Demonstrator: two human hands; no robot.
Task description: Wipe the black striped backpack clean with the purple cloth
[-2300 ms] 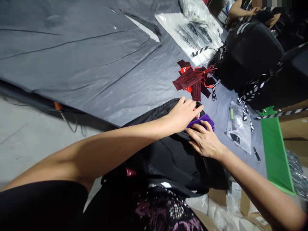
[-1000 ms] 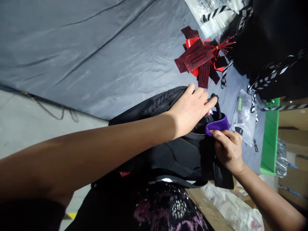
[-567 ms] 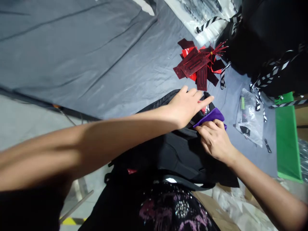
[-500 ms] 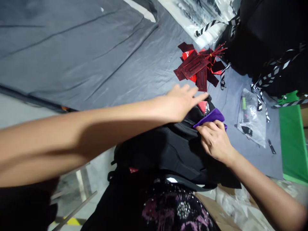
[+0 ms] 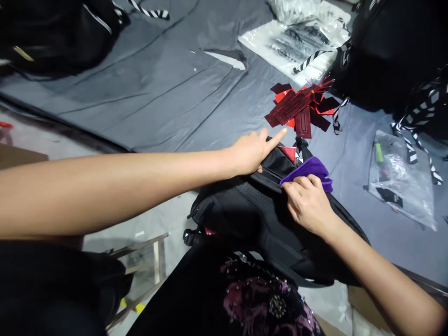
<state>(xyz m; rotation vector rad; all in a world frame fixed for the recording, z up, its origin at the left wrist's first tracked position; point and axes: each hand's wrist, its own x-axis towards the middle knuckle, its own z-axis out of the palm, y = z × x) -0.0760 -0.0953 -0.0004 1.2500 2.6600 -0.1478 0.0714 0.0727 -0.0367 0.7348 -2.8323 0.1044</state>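
Observation:
A black backpack lies at the table's near edge, against my body. My left hand is on its upper edge, index finger stretched out, thumb on the near side and the other fingers bent over the far side. A folded purple cloth lies over the bag's edge. My right hand is closed, pinching this cloth against the bag's rim; its fingertips are partly hidden. Between the hands, a red triangular piece shows beside a black buckle strap.
Beyond the bag lies a pile of dark red tags on the grey-covered table. Black bags with striped cords stand at right, another black bag at upper left. A clear plastic bag lies to the right.
My left hand has come down and back toward the left onto the bag's edge, its fingers now bent except the index. My right hand keeps its hold. The view has shifted.

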